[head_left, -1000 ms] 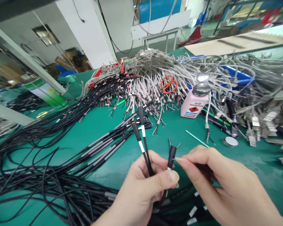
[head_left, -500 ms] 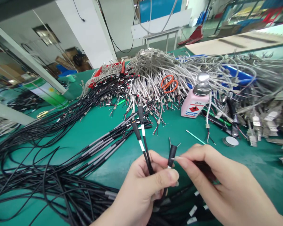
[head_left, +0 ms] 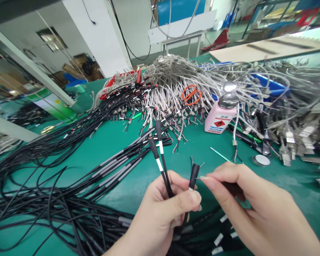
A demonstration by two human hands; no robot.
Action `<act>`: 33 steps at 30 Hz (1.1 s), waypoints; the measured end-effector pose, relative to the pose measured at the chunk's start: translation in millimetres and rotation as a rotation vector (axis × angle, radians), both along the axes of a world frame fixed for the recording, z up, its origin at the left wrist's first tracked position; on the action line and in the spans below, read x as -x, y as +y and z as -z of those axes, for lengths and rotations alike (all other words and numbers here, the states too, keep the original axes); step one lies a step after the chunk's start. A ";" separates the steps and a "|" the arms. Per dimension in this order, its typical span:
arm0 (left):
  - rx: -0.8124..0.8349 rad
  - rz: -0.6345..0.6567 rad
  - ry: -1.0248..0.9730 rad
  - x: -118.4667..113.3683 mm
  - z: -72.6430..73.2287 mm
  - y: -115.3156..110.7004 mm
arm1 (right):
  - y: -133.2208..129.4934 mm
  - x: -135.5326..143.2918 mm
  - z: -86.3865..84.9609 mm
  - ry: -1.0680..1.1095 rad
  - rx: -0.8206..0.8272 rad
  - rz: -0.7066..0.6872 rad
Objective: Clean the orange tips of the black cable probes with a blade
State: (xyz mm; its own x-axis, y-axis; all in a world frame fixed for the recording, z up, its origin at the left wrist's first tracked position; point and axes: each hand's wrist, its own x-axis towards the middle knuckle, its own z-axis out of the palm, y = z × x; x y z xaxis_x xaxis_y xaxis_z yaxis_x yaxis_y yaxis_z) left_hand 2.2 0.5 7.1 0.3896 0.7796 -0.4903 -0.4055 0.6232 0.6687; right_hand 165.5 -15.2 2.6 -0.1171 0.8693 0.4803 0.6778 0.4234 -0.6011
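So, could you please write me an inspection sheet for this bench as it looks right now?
Surface: green mat, mostly covered.
Job's things: three black cable ends; two stand from the left hand, the third sits between both hands.
Clutter: pink bottle, orange scissors, green swab, round metal lid.
Grippers: left hand closed on the cables; right hand pinches at the third end.
Cables: black cable bundle at left, grey wire heap behind.
Surroundings: white pillar, workshop floor beyond.
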 end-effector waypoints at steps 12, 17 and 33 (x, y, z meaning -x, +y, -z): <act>-0.021 0.023 -0.007 -0.2 0.1 -0.8 | -2.9 -1.4 0.1 0.082 0.167 -0.055; -0.021 0.018 0.005 -0.3 0.8 -1.4 | -0.4 -3.5 -3.1 0.096 0.125 -0.014; -0.018 0.016 -0.012 0.1 1.9 -2.4 | -0.6 -3.0 -0.1 0.082 0.171 -0.039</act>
State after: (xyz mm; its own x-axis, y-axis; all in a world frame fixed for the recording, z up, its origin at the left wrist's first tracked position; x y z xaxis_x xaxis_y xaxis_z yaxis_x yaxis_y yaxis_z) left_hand 2.1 -1.9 5.2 0.4083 0.7818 -0.4713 -0.4034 0.6177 0.6751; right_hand 168.5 -15.8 2.7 -0.1183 0.9346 0.3354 0.6087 0.3351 -0.7192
